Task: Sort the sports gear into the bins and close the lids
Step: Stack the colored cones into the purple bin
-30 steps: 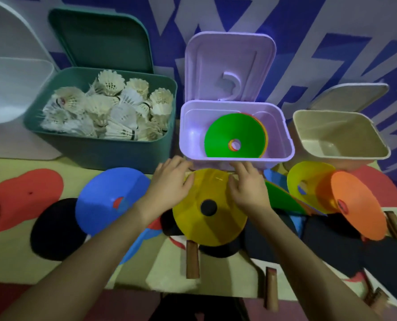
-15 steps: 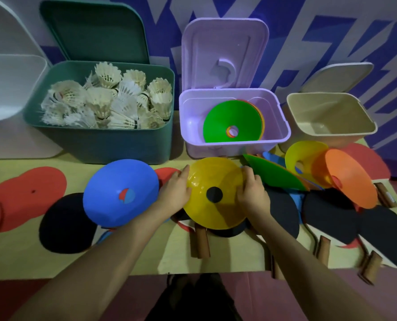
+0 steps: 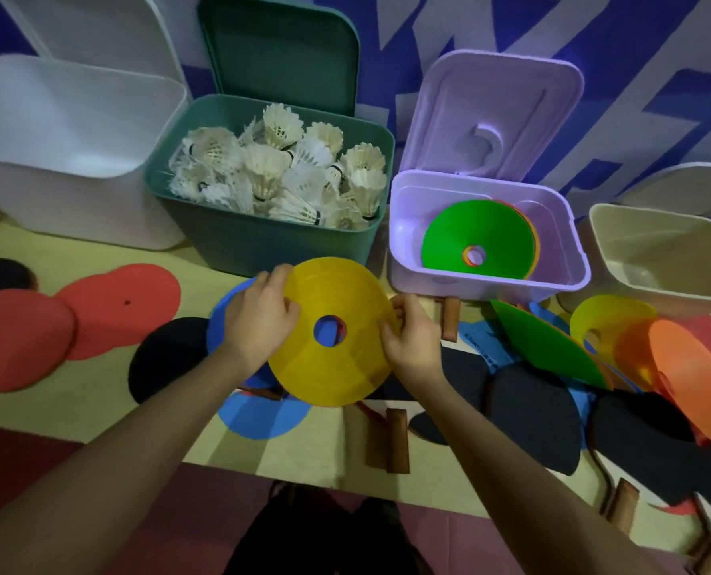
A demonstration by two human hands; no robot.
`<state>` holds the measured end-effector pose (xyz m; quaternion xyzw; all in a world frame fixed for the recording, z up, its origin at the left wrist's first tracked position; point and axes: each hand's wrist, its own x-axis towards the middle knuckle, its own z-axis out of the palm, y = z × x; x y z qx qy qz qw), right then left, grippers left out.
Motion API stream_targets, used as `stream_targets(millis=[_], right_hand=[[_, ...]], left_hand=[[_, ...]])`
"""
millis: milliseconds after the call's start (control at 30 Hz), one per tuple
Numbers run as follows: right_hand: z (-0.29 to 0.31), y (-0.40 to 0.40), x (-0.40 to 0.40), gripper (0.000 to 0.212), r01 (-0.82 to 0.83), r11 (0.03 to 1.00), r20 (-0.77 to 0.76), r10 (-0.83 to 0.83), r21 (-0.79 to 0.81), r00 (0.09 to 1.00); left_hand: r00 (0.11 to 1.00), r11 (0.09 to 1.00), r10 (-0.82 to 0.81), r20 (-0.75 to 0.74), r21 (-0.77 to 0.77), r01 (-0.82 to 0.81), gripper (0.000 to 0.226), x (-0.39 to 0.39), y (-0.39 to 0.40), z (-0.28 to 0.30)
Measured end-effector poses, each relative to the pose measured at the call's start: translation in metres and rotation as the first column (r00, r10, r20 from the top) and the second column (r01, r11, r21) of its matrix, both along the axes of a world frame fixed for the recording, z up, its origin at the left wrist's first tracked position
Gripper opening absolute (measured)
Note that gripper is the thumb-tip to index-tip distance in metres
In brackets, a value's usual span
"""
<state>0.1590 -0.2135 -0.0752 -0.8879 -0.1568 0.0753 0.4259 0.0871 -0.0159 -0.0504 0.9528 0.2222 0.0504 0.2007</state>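
Fingers of left hand [image 3: 258, 321] and right hand [image 3: 413, 342] pinch glossy round yellow disc cone [image 3: 337, 371].

From my feed, both forearms are bare from the bottom edge of the picture up to the wrists: no sleeves, no cuffs. The left hand [image 3: 258, 321] wears no glove, ring or band that I can make out, and its wrist carries no watch or strap. The right hand [image 3: 413, 340] is the same: ungloved, nothing on the fingers that show, wrist bare. Fingernails look short and unpainted, though the blur makes that hard to settle. Low in the picture, between the arms, I see dark clothing, probably trousers; fabric and detail are too dim to tell.
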Motion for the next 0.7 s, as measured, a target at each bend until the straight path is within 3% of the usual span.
stream_targets(millis=[100, 300, 467, 600, 700], right_hand=[[-0.009, 0.034, -0.006, 0.026, -0.006, 0.997, 0.003, 0.006, -0.072, 1.000], [-0.032, 0.086, -0.014, 0.015, 0.024, 0.983, -0.039, -0.032, -0.180, 0.999], [-0.048, 0.094, -0.029, 0.017, 0.058, 0.985, -0.088, -0.073, -0.161, 0.993], [-0.050, 0.090, -0.035, 0.026, 0.106, 0.988, -0.087, -0.116, -0.111, 0.989], [-0.040, 0.087, -0.041, 0.038, 0.087, 0.996, -0.080, -0.087, -0.005, 0.993]], left_hand=[[0.999, 1.000, 0.009, -0.041, 0.000, -0.009, 0.050, -0.010, 0.032, -0.011], [0.999, 0.998, -0.035, -0.029, 0.060, 0.036, 0.051, -0.017, 0.088, -0.037], [0.989, 0.994, -0.064, -0.134, 0.076, 0.074, 0.050, -0.025, 0.106, -0.059], [0.979, 0.994, -0.102, -0.179, -0.043, 0.096, 0.053, -0.027, 0.107, -0.066], [0.985, 0.979, -0.129, -0.112, -0.170, 0.109, 0.054, -0.024, 0.102, -0.056]])
